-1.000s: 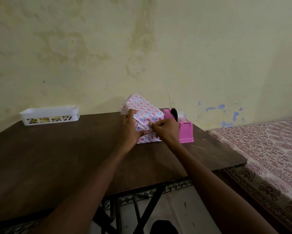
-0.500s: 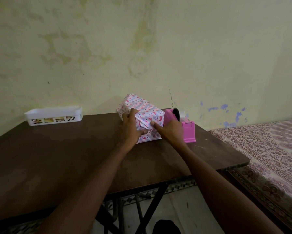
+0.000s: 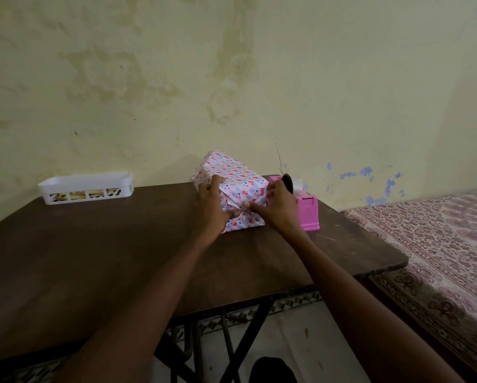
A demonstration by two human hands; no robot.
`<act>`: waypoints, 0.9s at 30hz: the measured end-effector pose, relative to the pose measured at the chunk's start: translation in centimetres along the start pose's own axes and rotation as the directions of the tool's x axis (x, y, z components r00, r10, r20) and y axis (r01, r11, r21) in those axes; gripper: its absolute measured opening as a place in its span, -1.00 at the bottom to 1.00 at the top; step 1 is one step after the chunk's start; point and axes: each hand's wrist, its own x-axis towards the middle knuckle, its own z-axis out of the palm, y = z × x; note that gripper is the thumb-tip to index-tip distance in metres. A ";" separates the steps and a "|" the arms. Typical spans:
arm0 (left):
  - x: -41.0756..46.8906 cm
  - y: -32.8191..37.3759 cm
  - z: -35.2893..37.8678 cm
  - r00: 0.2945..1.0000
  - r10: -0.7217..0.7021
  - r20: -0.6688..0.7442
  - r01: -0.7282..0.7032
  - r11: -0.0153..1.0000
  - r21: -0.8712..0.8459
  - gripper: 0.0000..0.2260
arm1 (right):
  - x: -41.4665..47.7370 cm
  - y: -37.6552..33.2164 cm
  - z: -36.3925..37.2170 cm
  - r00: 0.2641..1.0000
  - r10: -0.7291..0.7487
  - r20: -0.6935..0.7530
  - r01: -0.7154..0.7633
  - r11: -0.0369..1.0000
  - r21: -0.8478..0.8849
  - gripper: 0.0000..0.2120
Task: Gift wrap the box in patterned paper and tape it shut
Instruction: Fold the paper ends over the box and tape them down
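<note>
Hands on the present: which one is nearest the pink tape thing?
The right hand, beside the pink tape dispenser; the left hand is across the wrapped box.

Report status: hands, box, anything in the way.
Left hand grips the wrapped box at its near-left corner. Right hand grips the right edge, thumb on the end fold. Box sits on table. Pink tape dispenser beside right hand, nothing blocking.

I see a dark brown surface [image 3: 93, 258], wrapped box [image 3: 232, 172] towards its far edge, pink tape dispenser [image 3: 309, 214] just beside it, white basket [image 3: 85, 186] far left
</note>
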 end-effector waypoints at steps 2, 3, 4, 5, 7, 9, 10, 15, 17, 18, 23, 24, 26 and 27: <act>-0.1 -0.1 0.0 1.000 -0.001 0.009 0.001 1.000 -0.016 -0.19 | 0.4 -0.4 0.0 0.999 0.021 0.031 -0.021 1.000 -0.004 -0.32; -0.2 -0.1 0.0 1.000 0.005 0.011 -0.005 1.000 -0.023 -0.19 | 0.6 -0.3 0.0 0.999 0.017 0.039 -0.017 1.000 -0.015 -0.35; -0.2 -0.1 -0.1 1.000 0.013 0.011 -0.012 1.000 -0.025 -0.19 | 0.9 -0.3 -0.1 0.999 0.006 0.049 -0.005 1.000 -0.023 -0.40; -0.2 -0.2 -0.1 1.000 0.022 0.008 -0.022 0.999 -0.028 -0.19 | 1.0 -0.1 -0.3 0.998 -0.006 0.062 0.009 0.999 -0.037 -0.44; -0.1 -0.1 -0.2 1.000 0.030 0.004 -0.030 0.999 -0.033 -0.22 | 1.1 0.1 -0.8 0.997 -0.029 0.073 0.036 0.994 -0.100 -0.57; -0.2 0.1 -0.2 1.000 0.023 -0.001 -0.023 0.999 -0.036 -0.22 | 0.6 0.3 -1.6 0.998 -0.062 0.000 0.061 0.981 -0.183 -0.74; -0.4 0.2 -0.2 1.000 0.017 -0.001 -0.017 0.999 -0.049 -0.22 | 0.3 0.3 -2.3 0.994 -0.085 -0.073 0.066 0.971 -0.231 -0.82; -0.8 0.4 0.1 1.000 0.015 0.010 -0.014 0.994 -0.112 -0.20 | 0.6 2.1 -6.3 0.950 0.119 -0.288 -0.256 0.825 -0.503 -0.73; -0.7 0.8 0.4 0.999 0.000 0.037 0.004 0.993 -0.115 -0.18 | 1.8 2.9 -7.5 0.914 0.386 -0.122 -0.400 0.817 -0.415 -0.54; -0.7 0.9 0.5 0.999 -0.009 0.049 0.014 0.994 -0.112 -0.17 | 2.4 3.1 -8.1 0.884 0.467 -0.022 -0.450 0.837 -0.311 -0.48; -0.7 1.4 0.9 0.999 -0.020 0.043 0.023 0.996 -0.081 -0.19 | 5.0 1.1 -11.0 0.695 0.667 0.268 -0.711 0.691 0.127 -0.67; -0.6 1.4 0.9 0.999 -0.028 0.043 0.031 0.997 -0.066 -0.18 | 5.1 0.6 -11.3 0.670 0.680 0.299 -0.727 0.681 0.081 -0.66; -0.6 1.5 0.9 0.998 -0.030 0.053 0.033 0.998 -0.055 -0.18 | 5.3 0.2 -11.5 0.652 0.688 0.319 -0.732 0.681 0.026 -0.65; -0.7 1.6 0.9 0.998 -0.024 0.052 0.027 0.998 -0.054 -0.18 | 5.4 0.2 -11.5 0.646 0.689 0.329 -0.733 0.680 0.015 -0.66</act>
